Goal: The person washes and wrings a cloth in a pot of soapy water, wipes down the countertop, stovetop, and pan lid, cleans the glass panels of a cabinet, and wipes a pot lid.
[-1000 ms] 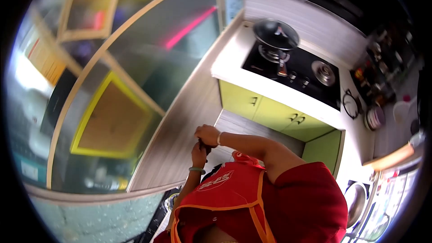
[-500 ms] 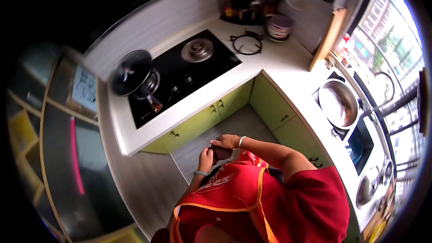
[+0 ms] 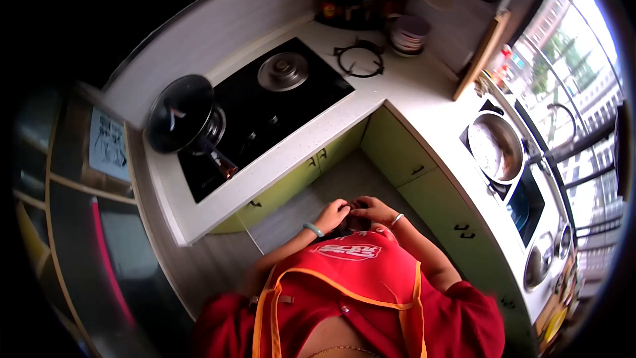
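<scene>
My left hand (image 3: 333, 215), with a grey-green band at its wrist, and my right hand (image 3: 373, 209), with a pale band, meet in front of the red apron (image 3: 351, 258). Between them is a small dark brown item (image 3: 356, 223), too hidden to name, which both sets of closed fingers hold. The apron has orange edging and a white logo.
A lidded dark pan (image 3: 180, 114) stands on the left burner of the black hob (image 3: 265, 116). A loose pan ring (image 3: 359, 59) and stacked bowls (image 3: 409, 34) are on the counter. At right, a metal pan (image 3: 495, 147) is by the sink (image 3: 528, 209).
The view has swung from the glass partition toward the counter corner and window. My hands have come closer together, and the brown item between them shows less than half a second ago.
</scene>
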Tool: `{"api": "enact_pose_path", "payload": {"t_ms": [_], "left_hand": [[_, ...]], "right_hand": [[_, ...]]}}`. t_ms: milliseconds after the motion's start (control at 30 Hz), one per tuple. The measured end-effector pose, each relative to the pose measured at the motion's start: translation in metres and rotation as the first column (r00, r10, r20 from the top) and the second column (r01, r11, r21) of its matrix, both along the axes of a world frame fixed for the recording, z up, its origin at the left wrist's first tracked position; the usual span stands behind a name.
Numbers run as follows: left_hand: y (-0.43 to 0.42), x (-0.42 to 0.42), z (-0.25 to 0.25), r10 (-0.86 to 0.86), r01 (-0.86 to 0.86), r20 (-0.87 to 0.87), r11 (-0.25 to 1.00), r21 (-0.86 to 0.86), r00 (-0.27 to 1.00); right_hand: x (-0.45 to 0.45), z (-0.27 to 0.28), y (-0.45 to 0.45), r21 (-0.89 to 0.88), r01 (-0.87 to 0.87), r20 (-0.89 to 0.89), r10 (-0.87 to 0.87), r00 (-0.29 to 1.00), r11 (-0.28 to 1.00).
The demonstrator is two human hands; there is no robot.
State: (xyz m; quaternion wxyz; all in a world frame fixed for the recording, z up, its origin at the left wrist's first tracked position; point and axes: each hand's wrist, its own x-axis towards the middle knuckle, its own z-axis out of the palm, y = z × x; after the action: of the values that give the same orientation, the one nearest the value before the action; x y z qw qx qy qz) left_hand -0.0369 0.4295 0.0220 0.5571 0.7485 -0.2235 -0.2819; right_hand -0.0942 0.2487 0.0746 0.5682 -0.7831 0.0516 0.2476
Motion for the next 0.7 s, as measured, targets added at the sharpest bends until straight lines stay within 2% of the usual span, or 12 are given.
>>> {"api": "enact_pose_path", "payload": {"t_ms": [67,100,133,200,267,333,400,467,533,600,700], "left_hand": [[-0.007,0.017,0.001,-0.032,0.033,0.021,0.999,-0.013,0.999],[-0.012,0.026,0.005,-0.048,0.049,0.045,0.999,-0.019,0.998],[-0.019,0.04,0.007,-0.071,0.073,0.075,0.997,-0.025,0.995],[-0.038,0.068,0.019,-0.103,0.107,0.107,0.994,-0.031,0.989],[-0.062,0.102,0.035,-0.168,0.17,0.168,0.985,0.002,0.971],[-0.092,0.135,0.038,-0.182,0.196,0.217,0.98,-0.046,0.959],[-0.128,0.172,0.025,-0.209,0.214,0.317,0.977,0.02,0.925],[-0.165,0.204,0.026,-0.133,0.15,0.201,0.986,-0.07,0.971],[-0.198,0.235,0.026,-0.05,0.052,0.13,0.999,-0.015,0.99],[-0.226,0.258,0.026,0.064,-0.06,0.26,0.998,-0.026,0.963],[-0.259,0.293,0.032,0.111,-0.129,0.36,0.991,0.026,0.926]], "right_hand": [[0.012,-0.01,-0.002,0.132,0.184,0.033,-0.189,0.981,0.974],[0.019,-0.023,-0.007,0.16,0.25,0.107,-0.268,0.957,0.955],[0.026,-0.018,-0.008,0.253,0.349,0.054,-0.374,0.926,0.902],[0.046,-0.025,-0.027,0.307,0.431,0.072,-0.473,0.878,0.848],[0.072,-0.018,-0.045,0.34,0.46,0.173,-0.536,0.827,0.82],[0.101,-0.02,-0.073,0.294,0.5,0.247,-0.57,0.783,0.814],[0.135,-0.025,-0.1,0.441,0.561,0.176,-0.681,0.711,0.7],[0.168,-0.036,-0.14,0.207,0.6,0.402,-0.626,0.668,0.773],[0.203,-0.039,-0.173,0.166,0.636,0.528,-0.613,0.589,0.754],[0.239,-0.039,-0.203,0.138,0.682,0.614,-0.602,0.51,0.718],[0.293,-0.019,-0.24,0.051,0.665,0.723,-0.486,0.49,0.746]]}}
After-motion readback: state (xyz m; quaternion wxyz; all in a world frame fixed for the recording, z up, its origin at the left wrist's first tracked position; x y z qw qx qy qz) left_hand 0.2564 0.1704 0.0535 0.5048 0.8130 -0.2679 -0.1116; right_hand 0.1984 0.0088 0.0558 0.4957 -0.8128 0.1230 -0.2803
